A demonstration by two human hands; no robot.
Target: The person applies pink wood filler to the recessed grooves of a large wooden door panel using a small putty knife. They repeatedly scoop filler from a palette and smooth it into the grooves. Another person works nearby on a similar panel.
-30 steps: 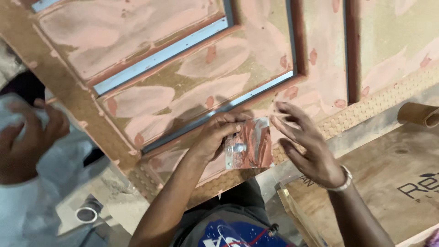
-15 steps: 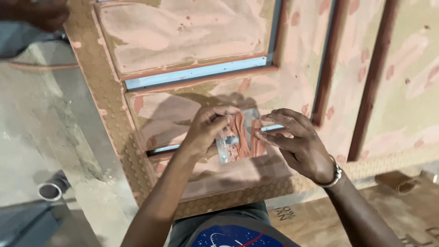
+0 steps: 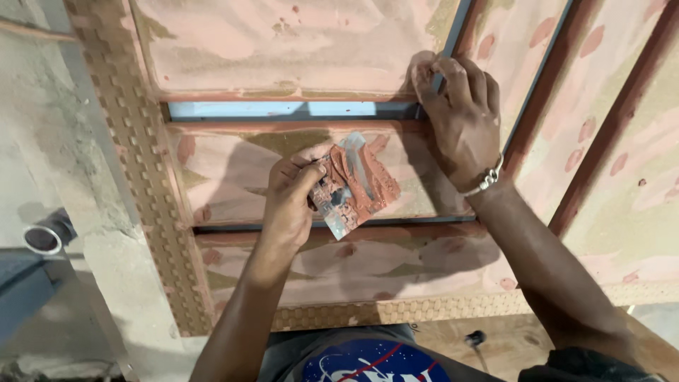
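Observation:
My left hand point(image 3: 288, 201) grips a flat metal scraper point(image 3: 351, 185) smeared with reddish-brown filler, held over the middle panel of a large wooden door point(image 3: 304, 56) that lies flat. The door's panels are coated in patchy pink and greenish filler, and grey-blue strips point(image 3: 283, 110) run between them. My right hand point(image 3: 458, 117) is up at the corner where two grey-blue strips meet, with its fingertips pressed on the panel's edge. A metal bracelet point(image 3: 485, 181) sits on that wrist.
A carved basket-weave border point(image 3: 145, 177) frames the door on the left and along the near edge. Left of it is a dusty grey floor with a small round tin point(image 3: 42, 237). A wooden board point(image 3: 495, 343) lies near my body.
My right hand has let go of the scraper and moved up to the panel's corner. The left hand keeps the scraper. The view has shifted closer to the door.

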